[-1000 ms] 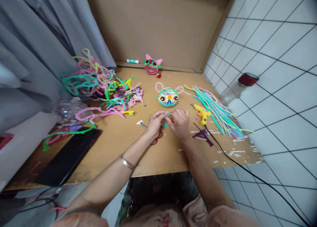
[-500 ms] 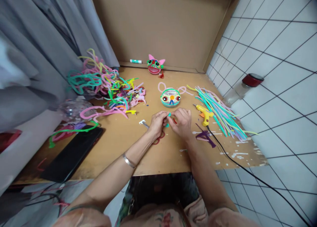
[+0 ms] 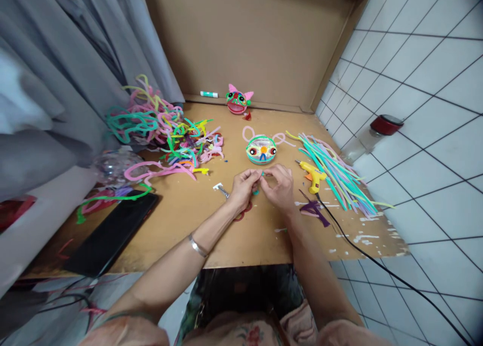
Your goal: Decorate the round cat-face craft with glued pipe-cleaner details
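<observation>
My left hand (image 3: pixel 242 189) and my right hand (image 3: pixel 279 187) meet over the middle of the table, fingertips pinched together. Between them shows a tiny bit of a teal pipe cleaner (image 3: pixel 262 174), mostly covered by the fingers. Another small teal piece (image 3: pixel 255 192) is visible just below the fingertips. Red rings (image 3: pixel 239 216) lie partly hidden under my left wrist. Just beyond the hands sits a round face ornament (image 3: pixel 261 150) with red-rimmed eyes, an orange nose and pink looped pipe cleaners at its sides.
A yellow glue gun (image 3: pixel 314 177) with a black cord lies at right, beside straight pipe cleaners (image 3: pixel 332 172). Tangled pipe cleaners (image 3: pixel 158 119) heap up at left, near a black phone (image 3: pixel 113 235). A pink-eared face ornament (image 3: pixel 237 101) and a glue stick (image 3: pixel 209 94) are at the back.
The fingertips have drawn closer together, so less of the teal pipe cleaner shows between them. The whole view has shifted slightly; the things on the table stay in place.
</observation>
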Demonstrator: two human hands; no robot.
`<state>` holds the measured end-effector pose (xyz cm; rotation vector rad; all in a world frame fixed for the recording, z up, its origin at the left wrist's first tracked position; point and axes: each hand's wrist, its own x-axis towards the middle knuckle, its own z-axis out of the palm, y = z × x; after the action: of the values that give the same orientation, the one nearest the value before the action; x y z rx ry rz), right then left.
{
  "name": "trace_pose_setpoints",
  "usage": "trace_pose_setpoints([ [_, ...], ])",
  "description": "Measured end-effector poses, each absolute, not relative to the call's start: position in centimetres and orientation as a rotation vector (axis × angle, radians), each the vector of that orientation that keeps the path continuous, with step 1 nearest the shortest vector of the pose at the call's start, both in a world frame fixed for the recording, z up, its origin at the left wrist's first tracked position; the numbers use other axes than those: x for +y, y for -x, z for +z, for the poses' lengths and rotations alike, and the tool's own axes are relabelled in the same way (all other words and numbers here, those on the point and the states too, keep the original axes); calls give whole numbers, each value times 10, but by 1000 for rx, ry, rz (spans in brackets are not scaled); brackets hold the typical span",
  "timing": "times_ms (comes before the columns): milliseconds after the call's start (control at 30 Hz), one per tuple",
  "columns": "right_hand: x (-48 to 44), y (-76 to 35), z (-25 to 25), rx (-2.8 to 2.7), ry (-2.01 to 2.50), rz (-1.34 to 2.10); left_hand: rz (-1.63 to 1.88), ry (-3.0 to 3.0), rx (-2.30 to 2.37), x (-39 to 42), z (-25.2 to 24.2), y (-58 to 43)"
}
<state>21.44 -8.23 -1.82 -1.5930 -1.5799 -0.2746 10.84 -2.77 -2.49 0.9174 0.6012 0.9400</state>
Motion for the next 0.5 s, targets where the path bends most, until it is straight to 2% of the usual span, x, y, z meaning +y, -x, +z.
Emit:
trace_pose_setpoints([
  [167,-83,-214,-15,-1565,1532,-189,1027,-953,624,-27,-27,-108],
  [500,-81,-220,-16,-1293,1360,272,982,-985,638,-26,-23,-105],
])
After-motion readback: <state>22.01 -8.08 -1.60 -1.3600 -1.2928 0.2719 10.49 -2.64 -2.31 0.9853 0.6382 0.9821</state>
